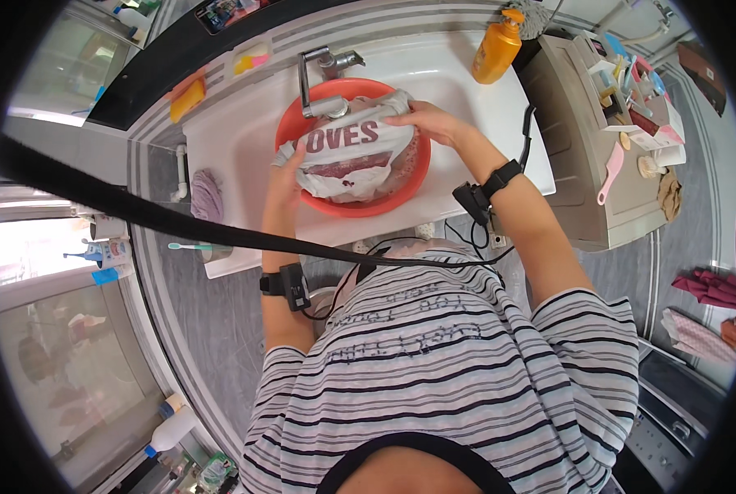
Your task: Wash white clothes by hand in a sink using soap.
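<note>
So you've got the light grey garment (353, 146) stretched out over the red basin (360, 211), dark red lettering facing up, and its near part sags down into the basin. The basin sits in the white sink (460, 103), with the faucet (305, 84) at its far side and the spout over the garment's far edge. Can't tell if water's running, or if the metal touches the cloth

Your left hand (284, 177) is closed on the left edge, thumb on top, the other fingers mostly hidden by cloth. Your right hand (434, 122) has the far right edge pinched between thumb and fingers, so neither hand is free

My read: you're mid-wash, holding the piece spread to work on it or check it. There's pinkish, foamy-looking stuff to the right in the basin, so I doubt it's fully rinsed

For the next move I'd say keep one hand anchoring an edge and let the other gather the slack toward it, then rub or dunk. Stay low over the basin so drips land inside, and mind that spout, it's an easy snag
</note>
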Demonstrator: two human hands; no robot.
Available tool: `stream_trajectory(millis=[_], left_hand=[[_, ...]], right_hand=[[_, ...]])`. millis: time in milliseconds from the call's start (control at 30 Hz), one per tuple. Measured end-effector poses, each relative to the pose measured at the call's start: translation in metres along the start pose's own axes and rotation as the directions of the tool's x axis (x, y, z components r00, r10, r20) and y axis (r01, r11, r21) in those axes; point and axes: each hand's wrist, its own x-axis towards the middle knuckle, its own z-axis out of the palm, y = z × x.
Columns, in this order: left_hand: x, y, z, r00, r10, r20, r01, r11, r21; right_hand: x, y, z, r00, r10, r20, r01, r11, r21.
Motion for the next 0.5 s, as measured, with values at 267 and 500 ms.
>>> stream_trajectory(millis=[267,500], left_hand=[[-0.001,0.021,0.000,0.999,0.010,-0.047,-0.013,0.998,-0.060],[0.001,0.024,-0.029,0.996,-0.008,-0.093,0.020,0.992,0.127]], right_hand=[[-0.021,-0.037,-0.008,0.995,0.024,-0.094,-0.042,0.978,-0.204],[-0.005,-0.025,-0.031,0.875,0.006,-0.484,-0.263,0.845,-0.466]])
